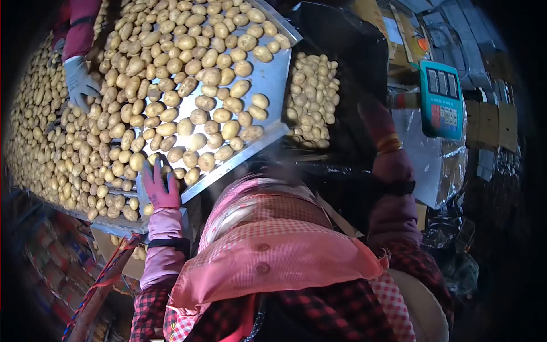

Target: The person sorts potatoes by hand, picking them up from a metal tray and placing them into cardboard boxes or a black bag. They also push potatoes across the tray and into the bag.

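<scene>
Hundreds of potatoes (171,85) cover the sloped metal sorting tabletop (273,80), more sit in a black-lined crate (310,97) just beside its right edge. Left hand (159,185) in a pink glove, fingers spread open, resting on potatoes at the tabletop's near edge; right hand (376,117) in a dark red glove raised near the crate and a teal scale (441,100), can't tell if it's open or closed, holds nothing visible. A co-worker's grey-gloved hand (80,82) lies on the potatoes at upper left, well apart.
</scene>
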### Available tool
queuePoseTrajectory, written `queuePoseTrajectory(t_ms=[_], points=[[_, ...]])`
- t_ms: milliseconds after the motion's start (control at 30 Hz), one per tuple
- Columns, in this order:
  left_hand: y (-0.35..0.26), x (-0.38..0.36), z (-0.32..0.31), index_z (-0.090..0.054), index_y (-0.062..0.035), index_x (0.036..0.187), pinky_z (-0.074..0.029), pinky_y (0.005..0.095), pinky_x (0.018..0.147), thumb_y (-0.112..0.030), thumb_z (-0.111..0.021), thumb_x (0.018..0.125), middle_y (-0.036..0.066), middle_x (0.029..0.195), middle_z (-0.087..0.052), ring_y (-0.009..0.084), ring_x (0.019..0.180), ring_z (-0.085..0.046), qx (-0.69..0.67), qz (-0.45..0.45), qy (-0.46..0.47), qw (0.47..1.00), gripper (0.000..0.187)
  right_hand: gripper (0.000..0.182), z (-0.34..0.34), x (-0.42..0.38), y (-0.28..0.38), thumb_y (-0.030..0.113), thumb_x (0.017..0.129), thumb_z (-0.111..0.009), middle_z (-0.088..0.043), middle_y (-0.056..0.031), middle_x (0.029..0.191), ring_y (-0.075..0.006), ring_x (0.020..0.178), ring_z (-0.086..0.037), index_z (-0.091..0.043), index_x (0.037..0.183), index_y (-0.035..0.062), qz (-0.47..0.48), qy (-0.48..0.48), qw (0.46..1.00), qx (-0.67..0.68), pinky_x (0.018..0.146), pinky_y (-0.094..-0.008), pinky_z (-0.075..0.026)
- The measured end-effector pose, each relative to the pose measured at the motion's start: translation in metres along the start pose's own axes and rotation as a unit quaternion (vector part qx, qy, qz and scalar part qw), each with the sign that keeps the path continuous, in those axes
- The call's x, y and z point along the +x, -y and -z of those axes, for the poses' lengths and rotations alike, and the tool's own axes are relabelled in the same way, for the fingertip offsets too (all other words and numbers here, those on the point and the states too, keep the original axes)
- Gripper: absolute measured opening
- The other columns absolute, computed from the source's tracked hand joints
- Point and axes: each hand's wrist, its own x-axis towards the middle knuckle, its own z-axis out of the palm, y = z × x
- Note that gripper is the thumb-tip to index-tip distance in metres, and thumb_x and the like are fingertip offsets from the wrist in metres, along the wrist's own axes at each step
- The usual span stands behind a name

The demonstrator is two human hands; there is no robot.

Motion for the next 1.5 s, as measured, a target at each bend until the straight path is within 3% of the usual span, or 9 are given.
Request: queuePoseTrajectory(t_ms=[233,367,467,567,700,833,933,1200,1500], points=[[-0.008,0.002,0.002,-0.047,-0.0065,0.141,-0.028,0.0517,0.110,-0.025,-0.058,0.091,0.027,0.147,-0.035,0.0431,0.132,-0.037,0.024,-0.022,-0.046,0.998,0.055,0.032,0.022,-0.066,-0.007,0.025,0.091,-0.060,-0.062,-0.0169,0.120,-0.0378,0.106,-0.061,-0.061,0.118,0.0072,0.090,0.043,0.995,0.030,0.092,-0.0428,-0.049],[-0.048,0.020,-0.005,-0.046,-0.0047,0.141,-0.028,0.0534,0.109,-0.029,-0.062,0.089,0.029,0.146,-0.035,0.0452,0.132,-0.036,0.000,-0.013,-0.086,0.996,0.059,0.047,0.038,-0.018,0.004,0.035,0.090,-0.064,-0.063,-0.0174,0.122,-0.0358,0.111,-0.060,-0.057,0.126,0.0058,-0.174,0.031,0.920,0.348,0.095,-0.0404,-0.047],[-0.078,0.036,-0.030,-0.045,-0.0046,0.141,-0.028,0.0534,0.109,-0.029,-0.064,0.086,0.028,0.144,-0.038,0.0444,0.131,-0.037,0.036,-0.010,-0.084,0.996,0.063,0.052,0.002,0.040,-0.001,0.035,0.090,-0.064,-0.061,-0.0181,0.127,-0.0340,0.116,-0.058,-0.055,0.131,0.0061,-0.133,0.043,0.880,0.454,0.097,-0.0378,-0.046],[-0.080,0.034,-0.041,-0.044,-0.0053,0.143,-0.028,0.0535,0.109,-0.028,-0.064,0.086,0.028,0.144,-0.039,0.0448,0.131,-0.037,0.057,0.016,-0.070,0.996,0.065,0.061,-0.051,0.088,-0.005,0.033,0.090,-0.066,-0.053,-0.0157,0.139,-0.0221,0.128,-0.049,-0.048,0.139,0.0030,-0.167,0.159,0.868,0.440,0.105,-0.0320,-0.040],[-0.088,0.042,-0.041,-0.043,-0.0054,0.144,-0.028,0.0524,0.110,-0.028,-0.064,0.086,0.027,0.144,-0.039,0.0444,0.132,-0.037,0.080,0.028,-0.053,0.995,0.065,0.081,-0.126,0.128,-0.018,0.057,0.082,-0.062,-0.042,-0.0183,0.147,-0.0352,0.135,-0.041,-0.038,0.147,0.0139,-0.209,0.226,0.918,0.251,0.110,-0.0414,-0.034],[-0.082,0.040,-0.046,-0.043,-0.0048,0.143,-0.029,0.0522,0.111,-0.025,-0.062,0.087,0.026,0.145,-0.039,0.0436,0.133,-0.038,0.087,0.030,-0.051,0.994,0.063,0.066,-0.172,0.182,-0.021,0.056,0.087,-0.053,-0.045,-0.0138,0.144,-0.0356,0.133,-0.041,-0.044,0.142,0.0204,-0.071,0.097,0.966,0.231,0.111,-0.0431,-0.034],[-0.079,0.040,-0.047,-0.044,-0.0052,0.143,-0.029,0.0517,0.111,-0.024,-0.063,0.087,0.024,0.146,-0.040,0.0430,0.133,-0.039,0.087,0.041,-0.045,0.994,0.062,0.057,-0.193,0.226,-0.013,0.051,0.087,-0.055,-0.051,-0.0135,0.139,-0.0326,0.131,-0.044,-0.058,0.129,0.0138,0.112,0.221,0.956,0.155,0.108,-0.0427,-0.037],[-0.085,0.040,-0.047,-0.043,-0.0075,0.144,-0.029,0.0499,0.112,-0.019,-0.060,0.089,0.023,0.148,-0.038,0.0421,0.135,-0.037,0.079,0.078,-0.029,0.993,0.059,0.045,-0.157,0.257,0.035,0.047,0.083,-0.059,-0.070,-0.0114,0.111,-0.0310,0.109,-0.064,-0.074,0.105,0.0107,0.227,0.469,0.845,-0.120,0.094,-0.0434,-0.047],[-0.081,0.038,-0.048,-0.044,-0.0083,0.144,-0.030,0.0498,0.112,-0.020,-0.060,0.089,0.023,0.147,-0.040,0.0427,0.134,-0.038,0.080,0.064,-0.044,0.994,0.058,0.050,-0.148,0.186,0.022,0.060,0.074,-0.066,-0.060,-0.0044,0.123,-0.0252,0.125,-0.046,-0.073,0.110,0.0259,0.270,0.341,0.900,0.044,0.106,-0.0450,-0.031]])
